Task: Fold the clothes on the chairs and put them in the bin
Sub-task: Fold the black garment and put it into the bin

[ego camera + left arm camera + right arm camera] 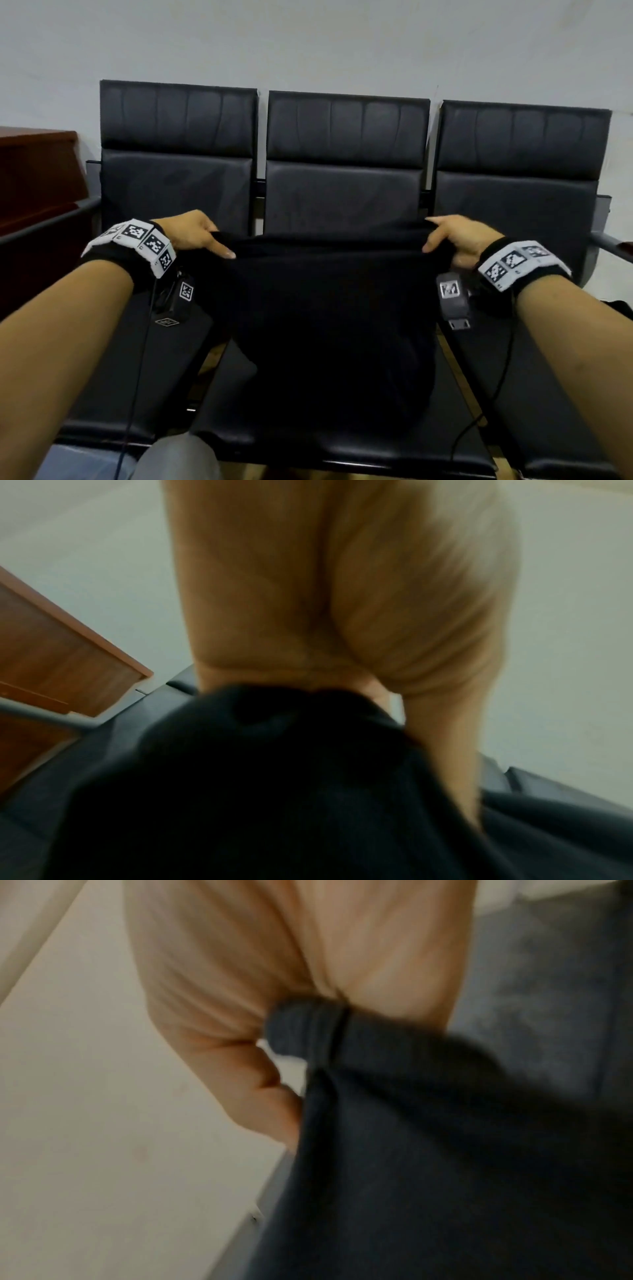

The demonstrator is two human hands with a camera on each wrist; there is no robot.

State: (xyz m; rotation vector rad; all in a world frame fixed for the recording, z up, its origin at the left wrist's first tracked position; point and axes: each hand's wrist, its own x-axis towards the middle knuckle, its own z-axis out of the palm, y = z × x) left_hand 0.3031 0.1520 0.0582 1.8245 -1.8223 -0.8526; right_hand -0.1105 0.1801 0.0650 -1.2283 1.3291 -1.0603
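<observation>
A black garment (329, 308) hangs spread between my two hands above the middle seat of a row of black chairs (346, 192). My left hand (195, 236) pinches its upper left corner, thumb on top. My right hand (452, 236) pinches the upper right corner. The cloth's lower part drapes down onto the seat. In the left wrist view the dark fabric (274, 791) bunches under my left hand (325, 601). In the right wrist view a fold of the cloth (411, 1123) is gripped by my right hand (274, 974). No bin is in view.
Three joined black chairs stand against a pale wall (308, 41). A brown wooden cabinet (37, 178) stands at the left, beside the grey armrest (51, 222). Another armrest (613, 243) is at the right, with a dark item (620, 306) on the right seat.
</observation>
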